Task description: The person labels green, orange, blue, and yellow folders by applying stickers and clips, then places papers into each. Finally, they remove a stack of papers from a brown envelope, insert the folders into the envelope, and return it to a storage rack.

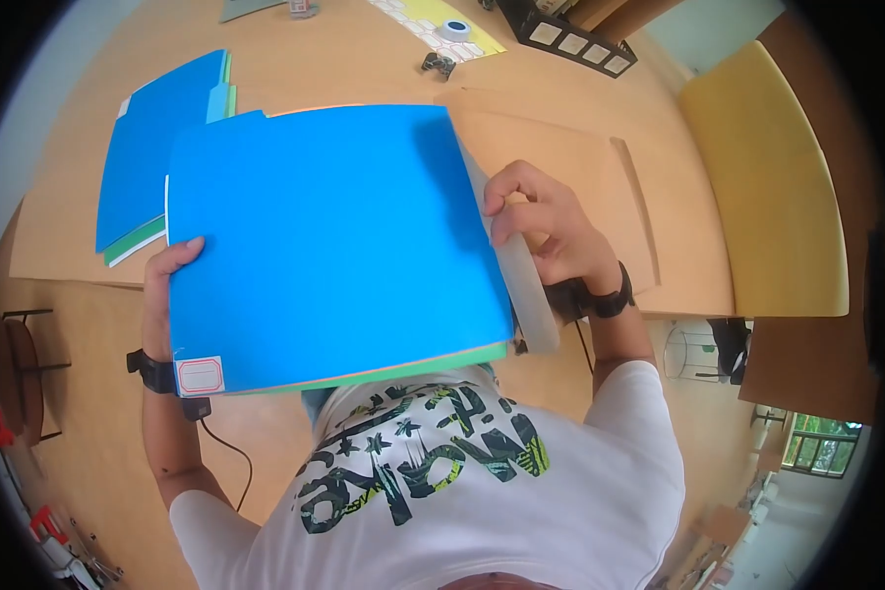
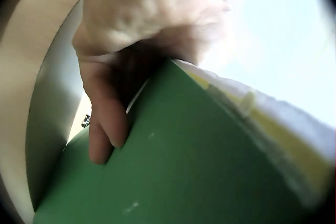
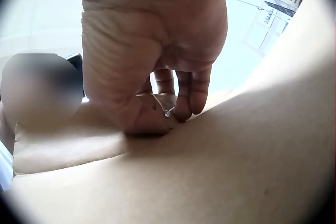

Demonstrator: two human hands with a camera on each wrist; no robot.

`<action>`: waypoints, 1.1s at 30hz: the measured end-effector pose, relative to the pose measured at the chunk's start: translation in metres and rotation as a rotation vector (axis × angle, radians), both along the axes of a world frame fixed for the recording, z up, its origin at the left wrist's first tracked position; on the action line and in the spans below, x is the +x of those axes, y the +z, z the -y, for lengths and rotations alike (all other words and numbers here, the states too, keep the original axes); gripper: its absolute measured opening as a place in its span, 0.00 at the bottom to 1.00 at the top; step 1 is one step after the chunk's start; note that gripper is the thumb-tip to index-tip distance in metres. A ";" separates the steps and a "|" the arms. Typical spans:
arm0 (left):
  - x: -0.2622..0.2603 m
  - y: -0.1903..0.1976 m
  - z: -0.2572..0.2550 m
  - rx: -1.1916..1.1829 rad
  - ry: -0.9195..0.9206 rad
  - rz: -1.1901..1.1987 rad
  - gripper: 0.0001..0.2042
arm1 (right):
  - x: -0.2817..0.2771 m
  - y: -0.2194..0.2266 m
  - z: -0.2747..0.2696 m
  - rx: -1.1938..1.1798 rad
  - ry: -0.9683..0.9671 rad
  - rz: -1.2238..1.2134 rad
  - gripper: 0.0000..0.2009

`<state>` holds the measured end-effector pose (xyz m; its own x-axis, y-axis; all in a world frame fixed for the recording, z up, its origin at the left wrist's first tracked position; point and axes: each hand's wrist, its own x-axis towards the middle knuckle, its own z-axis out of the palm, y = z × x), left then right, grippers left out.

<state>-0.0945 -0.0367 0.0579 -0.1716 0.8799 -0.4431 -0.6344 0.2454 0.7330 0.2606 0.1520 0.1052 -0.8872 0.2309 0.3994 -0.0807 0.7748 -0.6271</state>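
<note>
A blue file folder (image 1: 315,236) spans the middle of the head view, with green and orange folders showing under its edges and a red-bordered label (image 1: 201,375) at its lower left corner. My left hand (image 1: 172,270) grips its left edge, thumb on the blue face; in the left wrist view the fingers (image 2: 107,124) press the green folder (image 2: 173,161) behind. My right hand (image 1: 551,221) pinches the flap (image 1: 531,295) of a brown paper envelope (image 1: 570,162) beside the folder's right edge. A thin white string (image 3: 167,112) with a shiny bit shows at those fingertips.
Another blue folder (image 1: 152,147) with green ones lies at the left on the table (image 1: 324,74). A black rack (image 1: 570,39), a roll of tape (image 1: 453,30) and a small dark clip (image 1: 439,66) are at the back. A yellow board (image 1: 772,187) stands right.
</note>
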 end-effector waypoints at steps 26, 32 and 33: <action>0.017 0.006 0.015 -0.004 0.064 -0.033 0.17 | -0.025 0.047 0.000 0.228 -0.116 0.689 0.12; 0.012 0.002 0.016 -0.022 0.073 0.003 0.16 | -0.040 0.013 0.005 0.526 -0.127 0.752 0.07; 0.011 0.002 0.018 -0.019 0.080 0.011 0.16 | -0.041 0.007 0.007 0.542 -0.152 0.736 0.07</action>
